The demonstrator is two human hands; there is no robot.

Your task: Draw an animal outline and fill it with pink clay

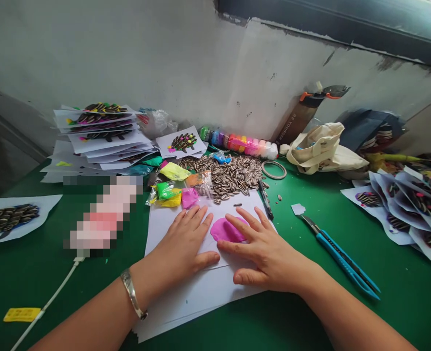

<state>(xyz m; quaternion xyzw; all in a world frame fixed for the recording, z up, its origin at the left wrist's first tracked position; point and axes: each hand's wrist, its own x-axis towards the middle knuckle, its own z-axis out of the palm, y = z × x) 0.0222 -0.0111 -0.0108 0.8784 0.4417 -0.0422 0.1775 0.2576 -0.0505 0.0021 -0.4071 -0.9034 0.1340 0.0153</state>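
Both my hands lie flat on a stack of white paper sheets [200, 287], fingers apart. My left hand [182, 241] rests on the paper beside a flattened disc of pink modelling clay [226, 230], and a metal bangle [132, 293] circles its wrist. My right hand [264, 251] has its fingertips on the disc's edge and holds nothing. Just beyond the paper lies a heap of striped sunflower seeds [224, 175], with several bags of coloured clay [175, 187] to its left.
A blue utility knife [343, 258] and a black marker [265, 199] lie to the right on the green tabletop [394, 287]. Seed-art cards [420, 209] are piled at the right and back left. A blurred object [103, 214] with a white cable [50, 297] sits left.
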